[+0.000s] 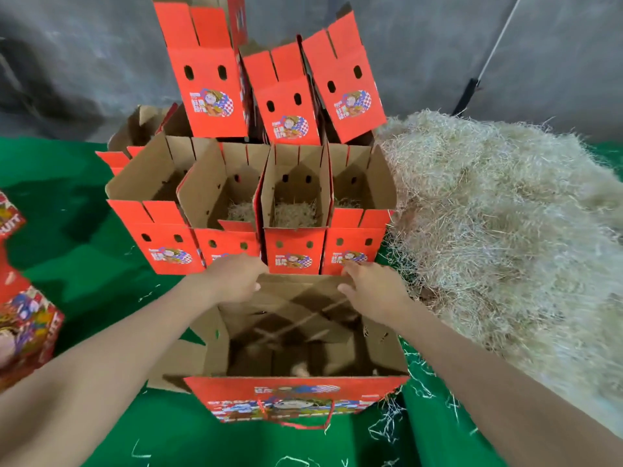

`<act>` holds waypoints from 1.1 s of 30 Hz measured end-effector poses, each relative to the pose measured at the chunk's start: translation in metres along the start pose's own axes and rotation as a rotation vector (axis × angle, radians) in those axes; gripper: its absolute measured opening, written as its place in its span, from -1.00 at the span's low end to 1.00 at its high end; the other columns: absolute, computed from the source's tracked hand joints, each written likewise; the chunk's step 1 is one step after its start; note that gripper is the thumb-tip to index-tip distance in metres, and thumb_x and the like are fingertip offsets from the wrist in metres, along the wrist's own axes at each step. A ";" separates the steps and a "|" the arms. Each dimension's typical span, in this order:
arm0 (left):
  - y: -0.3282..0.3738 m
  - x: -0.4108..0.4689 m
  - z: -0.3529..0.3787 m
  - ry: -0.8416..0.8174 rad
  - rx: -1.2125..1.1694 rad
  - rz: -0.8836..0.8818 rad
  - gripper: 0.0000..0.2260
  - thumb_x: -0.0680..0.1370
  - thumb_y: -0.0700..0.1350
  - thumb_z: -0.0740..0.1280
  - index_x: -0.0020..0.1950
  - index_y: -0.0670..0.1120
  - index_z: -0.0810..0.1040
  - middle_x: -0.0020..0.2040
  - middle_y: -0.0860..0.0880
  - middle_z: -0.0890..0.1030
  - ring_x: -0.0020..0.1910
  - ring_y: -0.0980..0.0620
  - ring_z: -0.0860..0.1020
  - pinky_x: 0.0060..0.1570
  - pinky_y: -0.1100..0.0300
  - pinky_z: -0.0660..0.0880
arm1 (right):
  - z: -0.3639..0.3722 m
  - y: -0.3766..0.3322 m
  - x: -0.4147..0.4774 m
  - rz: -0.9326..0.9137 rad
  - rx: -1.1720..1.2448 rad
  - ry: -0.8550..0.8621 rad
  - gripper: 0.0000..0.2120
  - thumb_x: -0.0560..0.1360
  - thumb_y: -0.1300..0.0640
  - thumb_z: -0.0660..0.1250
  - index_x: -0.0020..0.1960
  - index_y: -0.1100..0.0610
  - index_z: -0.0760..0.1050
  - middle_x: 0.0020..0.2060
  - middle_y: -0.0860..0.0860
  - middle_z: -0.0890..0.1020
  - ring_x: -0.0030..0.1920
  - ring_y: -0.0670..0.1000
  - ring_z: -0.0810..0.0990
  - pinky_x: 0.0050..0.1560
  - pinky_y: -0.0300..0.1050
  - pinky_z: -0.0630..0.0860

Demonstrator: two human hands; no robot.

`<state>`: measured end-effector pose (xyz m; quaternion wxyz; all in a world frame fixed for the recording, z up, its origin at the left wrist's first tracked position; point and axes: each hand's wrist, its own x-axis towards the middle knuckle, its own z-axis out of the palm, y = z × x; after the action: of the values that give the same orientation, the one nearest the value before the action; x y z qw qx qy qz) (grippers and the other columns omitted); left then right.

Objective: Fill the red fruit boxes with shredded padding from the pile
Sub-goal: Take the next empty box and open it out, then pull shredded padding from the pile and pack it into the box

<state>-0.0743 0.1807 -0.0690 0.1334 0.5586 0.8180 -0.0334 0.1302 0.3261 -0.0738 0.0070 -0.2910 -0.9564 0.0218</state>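
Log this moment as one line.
left hand, right hand: grip near box far flap | padding: none seen inside | pile: right

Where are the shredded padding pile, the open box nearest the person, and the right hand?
shredded padding pile (pixel 488 214), head view, middle of the heap.
nearest open box (pixel 296 394), head view, its red front wall.
right hand (pixel 371 291), head view, back of the hand, at the box's far flap.
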 end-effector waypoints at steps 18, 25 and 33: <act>0.097 0.020 0.030 0.476 -0.088 -0.041 -0.79 0.62 0.02 0.10 0.05 0.00 0.49 0.02 0.04 0.59 0.07 -0.02 0.53 0.01 0.11 0.33 | 0.007 0.023 -0.009 0.016 0.171 0.012 -0.79 0.59 0.15 0.11 0.19 0.16 0.35 0.06 0.15 0.52 0.04 0.24 0.54 -0.07 0.03 0.45; 0.140 0.027 0.002 0.622 -0.480 0.136 -0.71 0.53 -0.01 0.31 0.25 0.02 0.47 0.19 0.10 0.51 0.20 0.09 0.44 0.22 0.18 0.32 | -0.048 0.095 -0.010 0.123 0.359 0.203 -0.59 0.55 -0.05 0.19 0.35 0.04 0.30 0.24 0.09 0.45 0.18 0.14 0.48 0.19 0.09 0.44; 0.257 0.096 -0.041 0.362 -0.689 0.339 -0.76 0.52 -0.04 0.32 0.19 0.02 0.50 0.03 0.10 0.52 -0.06 0.15 0.51 0.00 0.19 0.48 | -0.095 0.273 -0.054 0.598 0.007 -0.087 0.13 0.24 -0.18 0.51 0.48 -0.18 -0.26 0.46 0.10 -0.36 0.41 0.30 -0.39 0.28 0.39 -0.31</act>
<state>0.1226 0.3722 -0.0296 0.1701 0.6048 0.6881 0.3632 0.3294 0.5264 0.0083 -0.0399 -0.5586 -0.8275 0.0386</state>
